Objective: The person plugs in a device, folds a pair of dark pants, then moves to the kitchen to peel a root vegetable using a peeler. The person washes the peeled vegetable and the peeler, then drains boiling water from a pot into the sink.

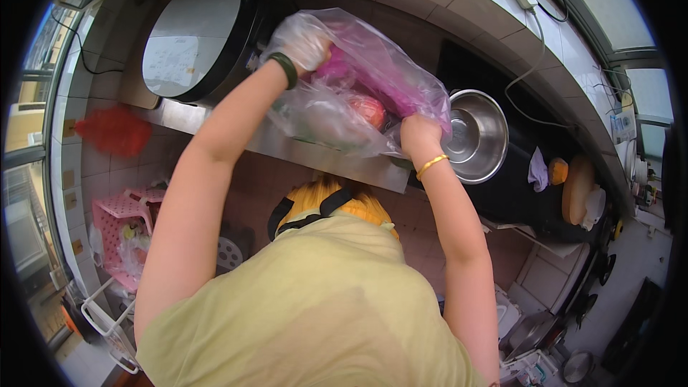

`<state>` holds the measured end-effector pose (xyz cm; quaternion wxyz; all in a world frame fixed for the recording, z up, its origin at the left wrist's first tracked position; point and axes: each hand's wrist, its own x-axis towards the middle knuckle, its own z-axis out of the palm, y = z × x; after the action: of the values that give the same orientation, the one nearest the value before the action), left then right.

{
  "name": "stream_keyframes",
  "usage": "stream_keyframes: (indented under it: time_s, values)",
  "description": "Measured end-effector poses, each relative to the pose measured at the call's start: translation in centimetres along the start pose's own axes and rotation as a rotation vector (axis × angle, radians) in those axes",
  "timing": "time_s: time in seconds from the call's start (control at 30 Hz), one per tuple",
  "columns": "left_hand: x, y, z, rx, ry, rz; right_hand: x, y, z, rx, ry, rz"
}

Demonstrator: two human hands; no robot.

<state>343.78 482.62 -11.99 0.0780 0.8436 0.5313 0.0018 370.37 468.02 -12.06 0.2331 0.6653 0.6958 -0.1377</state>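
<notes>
A clear plastic bag (371,37) spreads over the counter's front edge between my hands. My left hand (306,48) grips its upper left part, with thin plastic over the fingers. At the bag's right end, my right hand (421,137) is closed on the plastic rim. Inside or under the film lie a pink plastic bag (344,72) and a round red item (367,110) in wrapping; its kind cannot be told. Something pale and greenish shows dimly through the lower film. Right beside my right hand stands a stainless steel bowl (477,137).
A rice cooker-like appliance (188,37) with a silver lid stands left on the counter. A red plastic bag (115,130) hangs at the left wall above a pink basket (115,226). Further right are a purple cloth (537,170), a wooden board (578,191) and a white cable (529,72).
</notes>
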Motion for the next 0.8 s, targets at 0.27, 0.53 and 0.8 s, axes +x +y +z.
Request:
stream_keyframes:
  time_s: [0.27, 0.53, 0.8]
  values:
    - [-8.2, 2.3, -4.4, -0.142, -0.910, 0.555, 4.1, -3.0, -3.7, 0.688, 0.406, -0.470]
    - [-4.5, 5.0, -1.0, 0.051, -0.062, 0.442, 7.0, -4.1, -0.2, 0.323, 0.118, -0.099]
    - [-9.8, 2.8, -0.3, 0.172, -0.800, 0.527, 6.3, 2.3, 2.9, 0.291, 0.321, -0.274]
